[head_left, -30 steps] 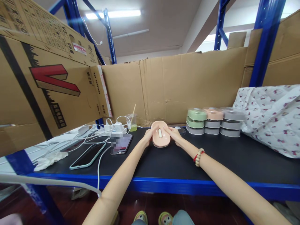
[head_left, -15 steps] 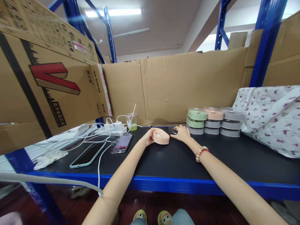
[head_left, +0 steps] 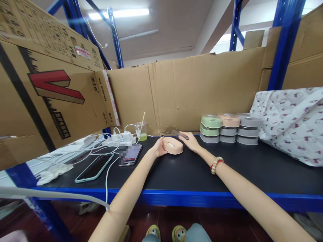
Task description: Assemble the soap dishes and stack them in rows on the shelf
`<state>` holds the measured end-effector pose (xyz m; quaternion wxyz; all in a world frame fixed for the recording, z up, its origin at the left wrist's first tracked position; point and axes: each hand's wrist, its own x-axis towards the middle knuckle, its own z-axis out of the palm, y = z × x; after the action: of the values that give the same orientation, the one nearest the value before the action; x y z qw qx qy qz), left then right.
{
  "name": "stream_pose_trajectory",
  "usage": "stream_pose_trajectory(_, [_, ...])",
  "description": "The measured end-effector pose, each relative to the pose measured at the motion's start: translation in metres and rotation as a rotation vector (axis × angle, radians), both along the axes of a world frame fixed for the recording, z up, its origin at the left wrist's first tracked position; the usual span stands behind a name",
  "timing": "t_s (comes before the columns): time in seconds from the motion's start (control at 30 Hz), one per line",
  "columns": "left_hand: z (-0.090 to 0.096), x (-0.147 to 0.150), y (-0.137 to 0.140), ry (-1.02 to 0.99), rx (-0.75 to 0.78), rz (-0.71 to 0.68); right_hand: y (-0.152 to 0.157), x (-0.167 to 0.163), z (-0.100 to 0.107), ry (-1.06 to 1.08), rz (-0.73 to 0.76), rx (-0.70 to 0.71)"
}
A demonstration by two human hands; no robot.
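Note:
My left hand (head_left: 159, 148) is closed around the left end of a pink oval container (head_left: 176, 148), tilted just above the black tabletop. A small white piece (head_left: 171, 145) shows in its hollow. My right hand (head_left: 189, 142) grips a clear plastic lid (head_left: 179, 133) by its right side. The lid is see-through, so its outline is faint. It hangs behind and slightly above the pink container, apart from it as far as I can see. The right fingertips are partly hidden.
On the right stand stacked oval containers, green (head_left: 211, 121), pink (head_left: 229, 121) and grey (head_left: 248, 121), beside a patterned quilted cloth (head_left: 290, 124). Two phones (head_left: 94, 168), white cables, a power strip (head_left: 118, 141) and a drink cup (head_left: 143, 136) lie left. A cardboard sheet (head_left: 189, 94) walls the back.
My right hand has moved left, bringing the clear lid up behind the pink container. My left hand and the container have hardly shifted.

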<state>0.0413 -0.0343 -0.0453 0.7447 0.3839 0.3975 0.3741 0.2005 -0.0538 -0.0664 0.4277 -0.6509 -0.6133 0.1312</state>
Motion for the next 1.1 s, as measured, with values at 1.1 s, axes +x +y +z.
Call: stream_pose_trajectory(1.1, [-0.008, 0.002, 0.002, -0.057, 0.063, 0.022, -0.009, -0.018, -0.002, -0.285, 0.36, -0.098])
